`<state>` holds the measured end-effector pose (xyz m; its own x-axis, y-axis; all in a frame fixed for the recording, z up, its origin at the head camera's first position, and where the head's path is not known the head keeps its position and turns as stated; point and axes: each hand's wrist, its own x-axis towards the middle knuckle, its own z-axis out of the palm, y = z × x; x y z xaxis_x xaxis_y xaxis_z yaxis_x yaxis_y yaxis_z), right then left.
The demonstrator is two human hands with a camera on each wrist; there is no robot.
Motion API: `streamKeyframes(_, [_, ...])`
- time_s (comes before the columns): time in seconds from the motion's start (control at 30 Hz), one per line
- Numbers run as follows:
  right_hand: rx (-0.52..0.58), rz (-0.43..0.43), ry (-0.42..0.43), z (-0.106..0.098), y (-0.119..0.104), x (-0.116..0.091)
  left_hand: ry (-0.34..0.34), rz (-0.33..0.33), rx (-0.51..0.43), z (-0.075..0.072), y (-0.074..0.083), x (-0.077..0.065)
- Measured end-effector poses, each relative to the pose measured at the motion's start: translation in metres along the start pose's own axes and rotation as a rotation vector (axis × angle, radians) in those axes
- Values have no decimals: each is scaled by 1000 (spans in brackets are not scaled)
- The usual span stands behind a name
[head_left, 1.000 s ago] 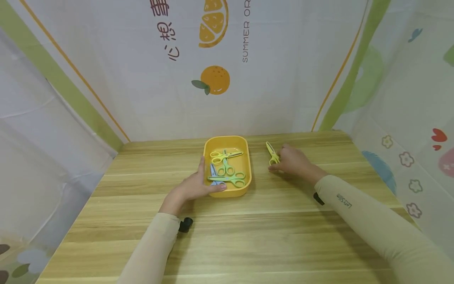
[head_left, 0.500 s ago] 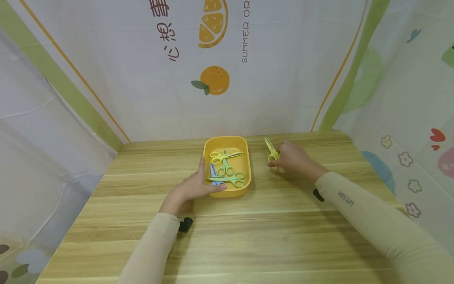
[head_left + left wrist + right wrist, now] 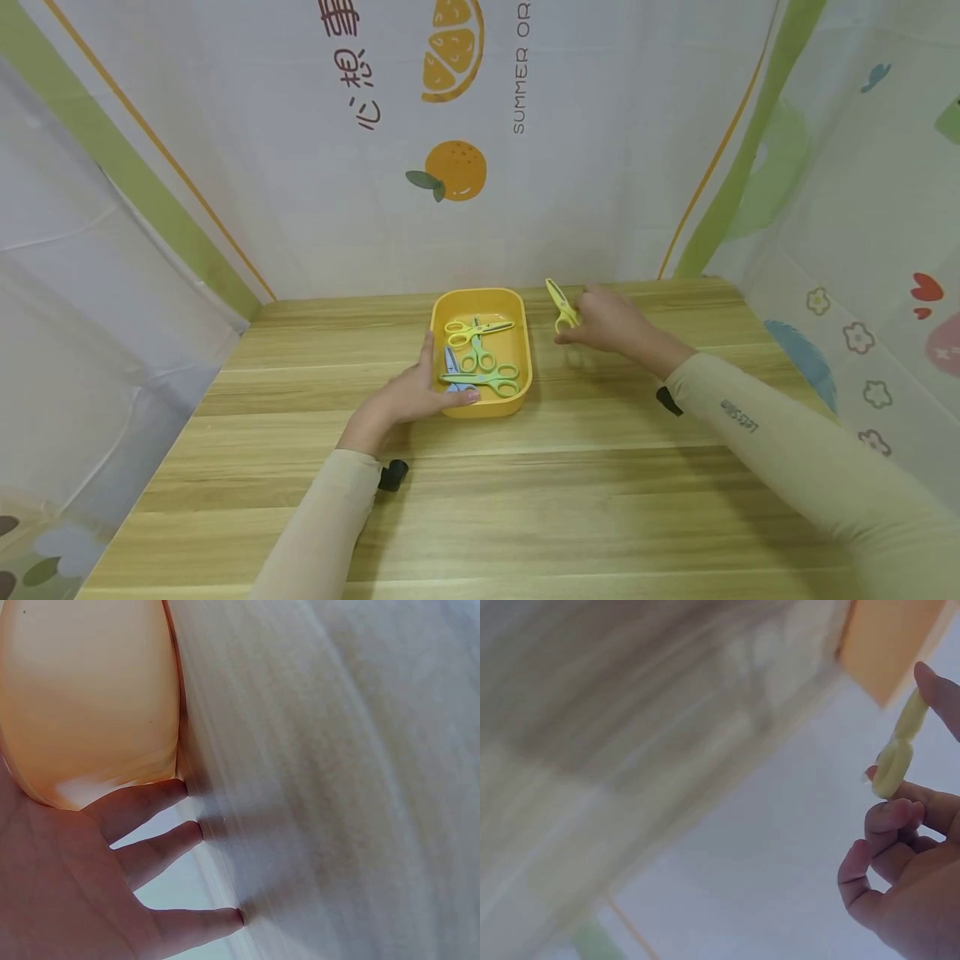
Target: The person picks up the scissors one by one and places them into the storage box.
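My left hand (image 3: 405,393) rests at the near left corner of a yellow plastic box (image 3: 527,350), forefinger along its side and thumb at the front rim. In the left wrist view, straight fingers spread beside the box, tips at the tabletop. Inside lie yellow scissors (image 3: 459,335), two green pairs, one crosswise (image 3: 495,380) at the front, and blue scissors (image 3: 451,360) partly covered. Right of the box, my right hand (image 3: 611,321) pinches yellow-green scissors (image 3: 564,309) by the handle loops between thumb and fingers, blades pointing up and left, raised over the tabletop.
The wooden table (image 3: 480,500) ends at the back against a white printed curtain (image 3: 585,192). More curtains hang at the left and right sides. A black wrist camera (image 3: 393,475) sits on the left wrist, another (image 3: 669,401) on the right.
My right hand has lifted the yellow-green scissors from the table and moved them left and toward the back, closer to the box. The left hand and the box have stayed put.
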<state>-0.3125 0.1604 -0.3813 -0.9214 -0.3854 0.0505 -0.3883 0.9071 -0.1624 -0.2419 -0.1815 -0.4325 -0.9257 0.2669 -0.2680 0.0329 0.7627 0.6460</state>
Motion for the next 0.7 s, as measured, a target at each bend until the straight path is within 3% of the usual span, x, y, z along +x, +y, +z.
streamKeyframes(0.23, [94, 58, -91, -30, -33, -6, 5, -2, 6, 0, 0, 0])
streamKeyframes(0.57, [7, 18, -103, -57, -84, -13, 10, 1, 3, 0, 0, 0])
streamKeyframes(0.7, [-9, 31, -160, -63, -100, -5, 5, -1, 4, 0, 0, -1])
